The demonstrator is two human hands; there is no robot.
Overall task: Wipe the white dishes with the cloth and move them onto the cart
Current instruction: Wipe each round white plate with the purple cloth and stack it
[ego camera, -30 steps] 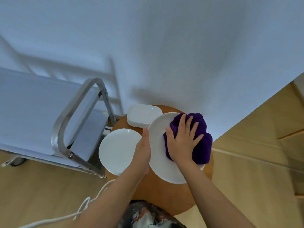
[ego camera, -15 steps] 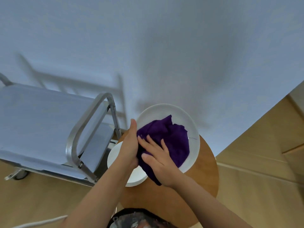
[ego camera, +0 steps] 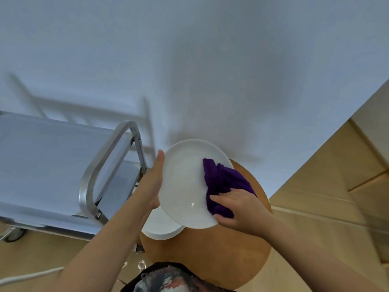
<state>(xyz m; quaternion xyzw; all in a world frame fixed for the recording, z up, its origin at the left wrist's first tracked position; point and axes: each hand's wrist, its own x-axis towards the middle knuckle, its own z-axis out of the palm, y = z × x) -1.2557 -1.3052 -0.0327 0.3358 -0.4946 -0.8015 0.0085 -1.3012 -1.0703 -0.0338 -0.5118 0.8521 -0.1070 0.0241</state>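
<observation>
right hand [ego camera: 242, 209]: fingers curled round purple cloth [ego camera: 223, 182], pressing it on the plate face
left hand [ego camera: 154, 182]: fingers clamp big white plate [ego camera: 185, 186] by its left rim, thumb up
plate: tilted, lifted off round wooden worktop [ego camera: 221, 249]
second plate [ego camera: 162, 226]: flat on worktop, under the held one
cart [ego camera: 52, 161]: left of left hand

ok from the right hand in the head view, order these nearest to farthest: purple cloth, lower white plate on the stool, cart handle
1. purple cloth: gripped in the right hand, against the raised plate.
2. lower white plate: on the stool, to the hand's left.
3. cart handle: far left, past the left arm.
</observation>
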